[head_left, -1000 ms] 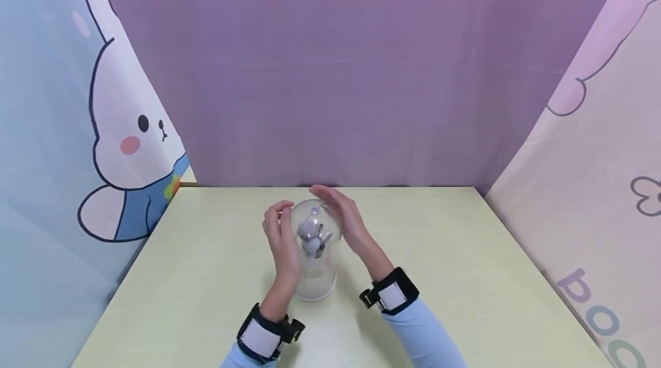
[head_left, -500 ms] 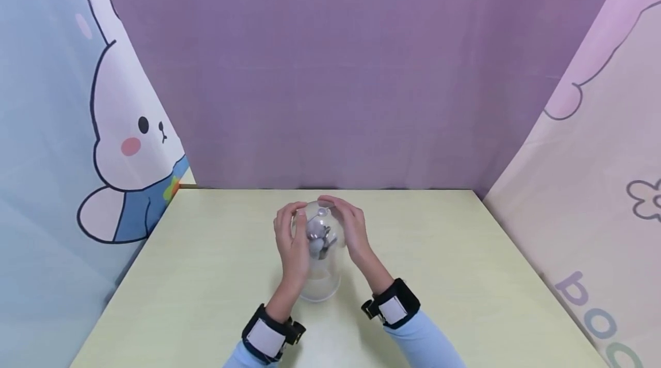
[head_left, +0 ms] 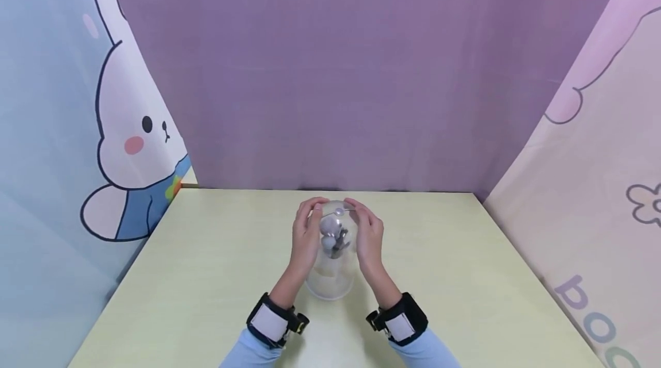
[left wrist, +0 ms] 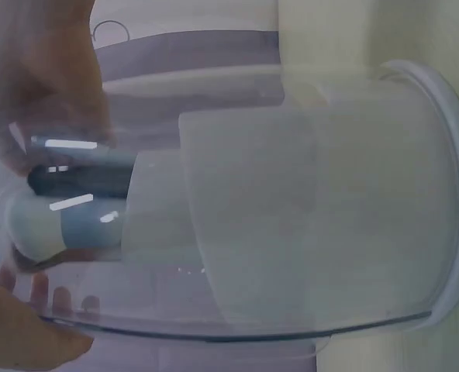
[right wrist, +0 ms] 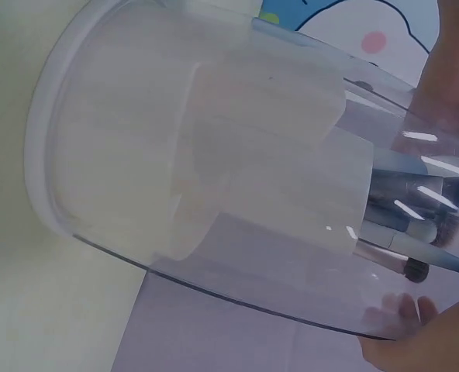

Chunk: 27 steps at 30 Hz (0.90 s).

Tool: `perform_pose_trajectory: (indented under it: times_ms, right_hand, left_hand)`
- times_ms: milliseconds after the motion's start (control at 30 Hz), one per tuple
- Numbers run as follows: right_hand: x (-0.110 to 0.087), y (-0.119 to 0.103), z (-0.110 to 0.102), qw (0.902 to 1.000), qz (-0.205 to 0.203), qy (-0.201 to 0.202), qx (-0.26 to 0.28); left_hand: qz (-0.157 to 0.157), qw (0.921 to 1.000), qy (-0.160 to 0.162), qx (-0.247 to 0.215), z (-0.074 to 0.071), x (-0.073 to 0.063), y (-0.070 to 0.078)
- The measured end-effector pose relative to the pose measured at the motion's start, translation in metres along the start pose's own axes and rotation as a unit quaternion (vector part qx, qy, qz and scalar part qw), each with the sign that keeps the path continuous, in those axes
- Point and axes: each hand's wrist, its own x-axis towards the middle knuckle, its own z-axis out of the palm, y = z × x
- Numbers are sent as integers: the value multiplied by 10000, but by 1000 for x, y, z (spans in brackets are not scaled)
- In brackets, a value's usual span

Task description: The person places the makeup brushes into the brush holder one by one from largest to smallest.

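Observation:
A clear domed makeup brush holder (head_left: 330, 286) stands upright on the table. Through its wall show several makeup brushes (right wrist: 408, 198) with grey and dark heads, set in a whitish inner cup (left wrist: 245, 201). A pale ring (left wrist: 456, 232) forms its base. My left hand (head_left: 306, 241) wraps the upper left of the dome, fingers bent over toward the top. On the opposite side, my right hand (head_left: 369, 241) grips the dome in the same way. The far parts of the fingers are partly blurred through the plastic.
The holder stands on a pale yellow table (head_left: 217, 276). Behind it hangs a purple cloth (head_left: 330, 81). A blue printed curtain (head_left: 41, 155) borders the left, and a pale pink one (head_left: 583, 184) the right. Each wrist wears a black strap (head_left: 397, 319).
The hands have come closer round the dome, the left one moving right and the right one shifting slightly right. The holder sits further right in view, and its brushes have turned.

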Motion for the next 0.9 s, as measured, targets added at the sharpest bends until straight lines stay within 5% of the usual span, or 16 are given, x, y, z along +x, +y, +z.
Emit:
perform_pose_trajectory:
  times_ms: [167,333,500,633,733,800,867,900]
  right_hand:
    - [-4,-2,-7,9992,-36,290,-285]
    - [-4,-2,-8,9990,-81,322,-312]
    - [0,6,-8,9995,-141,234,-179]
    - [8,21,-14,9949,-683,-36,-740]
    - [14,26,-24,9794,-1358,-181,-1486]
    - [18,27,-33,9629,-1741,-158,-2056]
    - [23,29,-45,9404,-2015,-154,-2734]
    - [26,30,-51,9257,-2111,-159,-3136]
  left_hand:
    - [-108,9989,-432,-166,3,7,-14]
    - [-28,9993,-351,-158,8,13,-34]
    - [65,9992,-361,-151,6,11,-23]
    - [52,9986,-491,-168,-2,11,-16]
    - [233,9986,-443,143,-10,11,-24]
    - [394,9957,-384,748,-17,12,-27]
    - [516,9830,-352,1725,-25,13,-28]
    - [588,9698,-346,2342,-29,15,-29]
